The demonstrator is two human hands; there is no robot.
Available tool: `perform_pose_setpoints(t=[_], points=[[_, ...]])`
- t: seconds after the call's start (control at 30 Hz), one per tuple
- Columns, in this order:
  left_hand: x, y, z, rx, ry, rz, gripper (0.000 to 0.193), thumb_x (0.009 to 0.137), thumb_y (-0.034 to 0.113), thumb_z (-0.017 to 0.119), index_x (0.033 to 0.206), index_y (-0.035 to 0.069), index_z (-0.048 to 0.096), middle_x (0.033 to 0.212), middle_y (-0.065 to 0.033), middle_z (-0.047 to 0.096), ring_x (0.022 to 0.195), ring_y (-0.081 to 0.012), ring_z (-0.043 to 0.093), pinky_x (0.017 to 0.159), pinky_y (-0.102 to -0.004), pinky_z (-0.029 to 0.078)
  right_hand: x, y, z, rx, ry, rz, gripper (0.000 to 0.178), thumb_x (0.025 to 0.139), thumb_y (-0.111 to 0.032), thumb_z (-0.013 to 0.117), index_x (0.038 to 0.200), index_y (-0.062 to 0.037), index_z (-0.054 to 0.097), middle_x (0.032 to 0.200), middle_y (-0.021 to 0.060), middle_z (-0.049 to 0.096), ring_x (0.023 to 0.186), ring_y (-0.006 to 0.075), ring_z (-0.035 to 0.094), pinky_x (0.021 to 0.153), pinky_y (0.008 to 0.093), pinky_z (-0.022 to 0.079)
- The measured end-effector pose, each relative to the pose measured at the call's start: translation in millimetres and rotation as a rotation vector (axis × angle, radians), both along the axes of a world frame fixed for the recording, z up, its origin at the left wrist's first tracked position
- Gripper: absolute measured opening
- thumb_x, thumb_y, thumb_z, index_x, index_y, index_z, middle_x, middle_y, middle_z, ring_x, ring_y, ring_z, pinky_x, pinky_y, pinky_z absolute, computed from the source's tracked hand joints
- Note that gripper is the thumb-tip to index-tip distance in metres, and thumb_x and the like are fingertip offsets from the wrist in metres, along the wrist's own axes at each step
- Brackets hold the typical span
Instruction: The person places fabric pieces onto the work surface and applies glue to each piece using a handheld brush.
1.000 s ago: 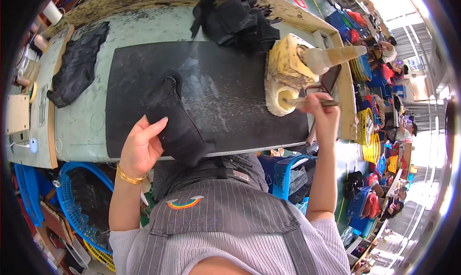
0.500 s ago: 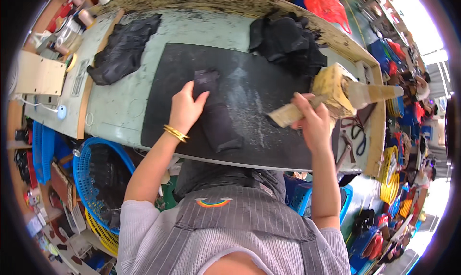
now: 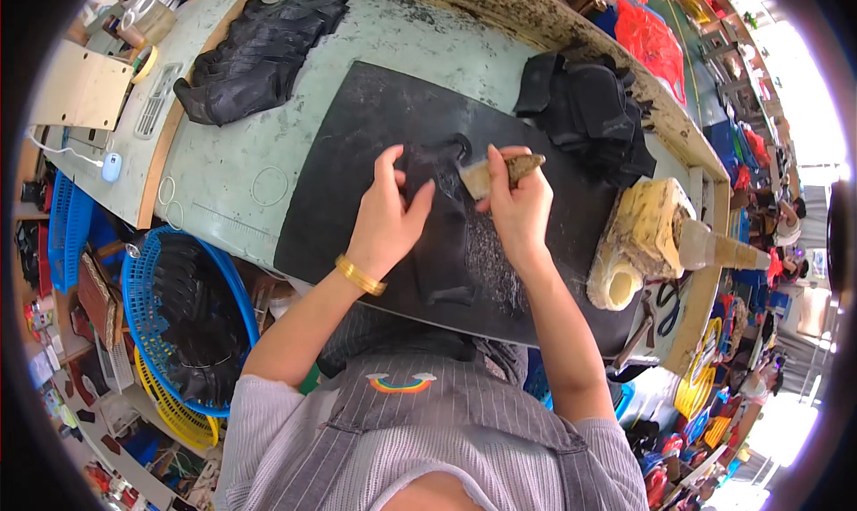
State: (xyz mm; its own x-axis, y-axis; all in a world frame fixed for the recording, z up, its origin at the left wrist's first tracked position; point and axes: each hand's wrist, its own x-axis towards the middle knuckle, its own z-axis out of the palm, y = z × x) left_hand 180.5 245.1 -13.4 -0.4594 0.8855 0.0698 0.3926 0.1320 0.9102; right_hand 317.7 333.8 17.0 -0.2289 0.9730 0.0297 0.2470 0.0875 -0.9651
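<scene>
A dark strip-like piece [image 3: 439, 243], apparently leather or fabric, lies on the black mat [image 3: 344, 154]; its upper edge is curled. My left hand [image 3: 390, 221], with a gold bangle on the wrist, rests at the strip's left side. Its thumb and forefinger are apart, the thumb over the strip's edge. My right hand [image 3: 518, 203] is closed around a short flat brush [image 3: 476, 181] with a stained handle. The pale brush end is at the strip's upper right edge. Right of that hand stands a glue-crusted yellowish pot [image 3: 647, 230] with a round spout and a bottle in its side.
Stacked black pieces [image 3: 263, 56] lie at the far left of the bench, and a black heap [image 3: 589, 109] at the far right. Scissors [image 3: 665, 306] and a hammer [image 3: 636, 337] sit near the right rim. A blue basket [image 3: 192, 324] of black pieces stands at lower left.
My right hand has carried the brush left from beside the pot to the dark strip. My left hand stays by the strip, whose upper end is now curled. The whole view has shifted.
</scene>
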Motion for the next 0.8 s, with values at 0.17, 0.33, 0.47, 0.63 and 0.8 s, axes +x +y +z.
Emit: perform_pose_setpoints(t=[0.17, 0.33, 0.47, 0.63, 0.8], points=[[-10, -21, 11, -0.151, -0.233, -0.144, 0.075, 0.073, 0.009, 0.075, 0.132, 0.006, 0.03, 0.102, -0.014, 0.051, 0.07, -0.0109, 0.057, 0.065, -0.0245, 0.05, -13, 23, 7, 0.009, 0.098, 0.064, 0.024, 0.088, -0.02, 0.059, 0.085, 0.0037, 0.056, 0.067, 0.0074, 0.06, 0.053, 0.0104, 0.058, 0.043, 0.0236, 0.044], [-4, -21, 2, -0.159, -0.201, -0.103, 0.072, 0.07, 0.006, 0.077, 0.129, 0.006, 0.036, 0.099, -0.0143, 0.056, 0.074, -0.0123, 0.058, 0.07, -0.0258, 0.051, 40, 9, 6, -0.4, -0.129, 0.315, 0.023, 0.086, -0.019, 0.061, 0.085, 0.0035, 0.056, 0.071, 0.0064, 0.06, 0.056, 0.0096, 0.056, 0.05, 0.0229, 0.046], [-4, -20, 7, -0.16, -0.205, -0.066, 0.07, 0.069, 0.003, 0.076, 0.128, 0.005, 0.038, 0.101, -0.0146, 0.056, 0.077, -0.0126, 0.06, 0.071, -0.0262, 0.051, 40, -17, 12, -0.195, 0.12, 0.231, 0.02, 0.086, -0.016, 0.061, 0.086, 0.002, 0.055, 0.073, 0.0064, 0.06, 0.06, 0.0091, 0.057, 0.053, 0.0215, 0.046], [-11, -13, 0, -0.177, -0.312, -0.087, 0.065, 0.07, 0.003, 0.076, 0.124, -0.001, 0.04, 0.098, -0.014, 0.058, 0.08, -0.0133, 0.06, 0.073, -0.0256, 0.051, 66, -40, 6, -0.26, -0.257, 0.48, 0.019, 0.08, -0.014, 0.065, 0.082, 0.0014, 0.054, 0.07, 0.005, 0.061, 0.06, 0.0087, 0.058, 0.055, 0.0241, 0.046], [-17, -14, 11, -0.218, -0.611, -0.079, 0.037, 0.081, 0.011, 0.068, 0.111, -0.004, 0.052, 0.093, -0.0099, 0.064, 0.082, -0.0139, 0.061, 0.073, -0.025, 0.051, 85, -50, 11, -0.228, -0.221, 0.522, 0.016, 0.083, -0.014, 0.063, 0.081, 0.0002, 0.055, 0.067, 0.0035, 0.062, 0.059, 0.0087, 0.059, 0.051, 0.0219, 0.045]])
